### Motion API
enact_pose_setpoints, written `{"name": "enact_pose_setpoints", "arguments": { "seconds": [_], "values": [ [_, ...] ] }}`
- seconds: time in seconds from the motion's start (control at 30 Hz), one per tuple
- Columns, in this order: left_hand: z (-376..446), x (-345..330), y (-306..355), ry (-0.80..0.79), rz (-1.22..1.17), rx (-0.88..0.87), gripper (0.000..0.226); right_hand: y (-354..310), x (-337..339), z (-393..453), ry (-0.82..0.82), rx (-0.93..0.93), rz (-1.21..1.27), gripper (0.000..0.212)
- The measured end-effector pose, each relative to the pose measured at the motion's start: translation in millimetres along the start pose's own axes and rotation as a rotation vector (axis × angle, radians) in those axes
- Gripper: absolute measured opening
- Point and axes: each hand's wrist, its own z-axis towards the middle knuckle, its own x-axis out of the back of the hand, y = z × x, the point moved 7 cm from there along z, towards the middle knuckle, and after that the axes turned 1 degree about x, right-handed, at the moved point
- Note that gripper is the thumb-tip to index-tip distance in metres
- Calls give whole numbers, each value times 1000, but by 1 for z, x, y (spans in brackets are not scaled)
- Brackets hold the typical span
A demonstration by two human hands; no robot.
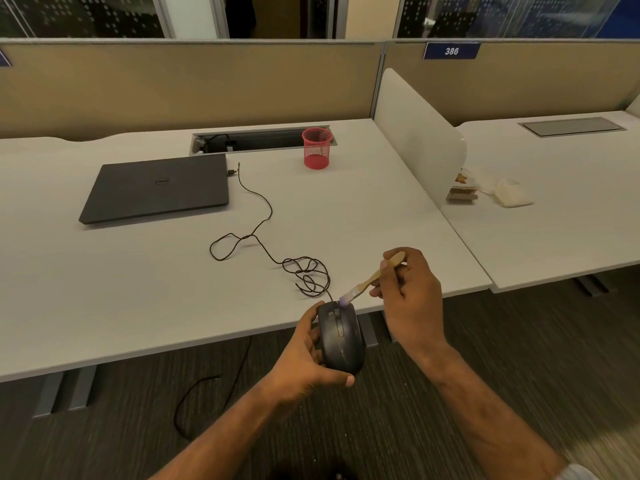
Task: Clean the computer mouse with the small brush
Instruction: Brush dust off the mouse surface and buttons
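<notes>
A black wired computer mouse is held in the air just off the desk's front edge, top side up. My left hand grips it from the left and below. My right hand holds a small brush with a wooden handle by its rear part. The pale bristles touch the front end of the mouse, beside the scroll wheel. The mouse's thin dark cable runs in loops over the desk to the laptop.
A shut black laptop lies at the back left of the white desk. A red mesh cup stands by the open cable tray. A white divider separates the neighbouring desk, which bears crumpled paper.
</notes>
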Motion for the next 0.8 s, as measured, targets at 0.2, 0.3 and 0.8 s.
{"name": "enact_pose_setpoints", "arguments": {
  "seconds": [0.2,0.3,0.8],
  "values": [
    [0,-1,7,-10,-81,-15,124,-7,9,-5,-3,24,80,11],
    [0,-3,10,-16,-151,-1,115,-10,14,-8,0,24,110,18],
    [23,11,18,198,-440,171,37,-7,38,-32,-18,131,103,23]
  ]
}}
